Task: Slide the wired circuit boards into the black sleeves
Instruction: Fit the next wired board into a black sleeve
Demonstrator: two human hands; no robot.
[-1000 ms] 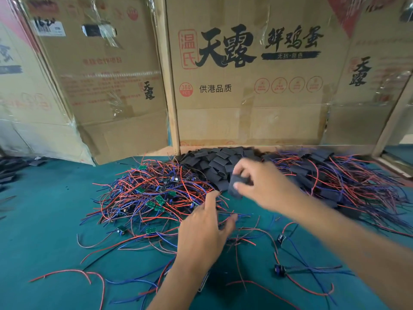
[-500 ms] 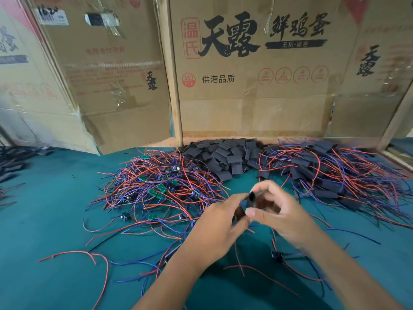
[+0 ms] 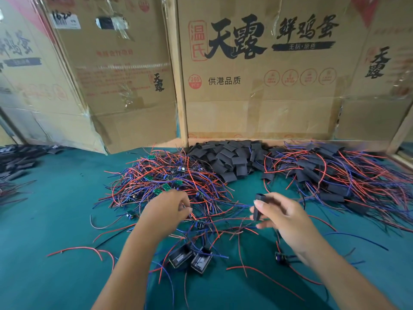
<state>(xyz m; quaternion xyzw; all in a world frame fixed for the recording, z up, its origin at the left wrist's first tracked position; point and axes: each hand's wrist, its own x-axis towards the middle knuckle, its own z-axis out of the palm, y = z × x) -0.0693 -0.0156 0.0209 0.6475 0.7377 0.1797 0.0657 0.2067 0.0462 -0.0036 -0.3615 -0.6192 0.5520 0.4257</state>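
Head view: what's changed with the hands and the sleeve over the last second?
The right hand lifted a black sleeve off the sleeve pile, brought it toward the left hand, then the two separated. It still pinches the sleeve, now upright. The left hand moved back left to the loose wires, fingers curled over them; whether it grips one is unclear. The piles and cardboard boxes are unchanged.
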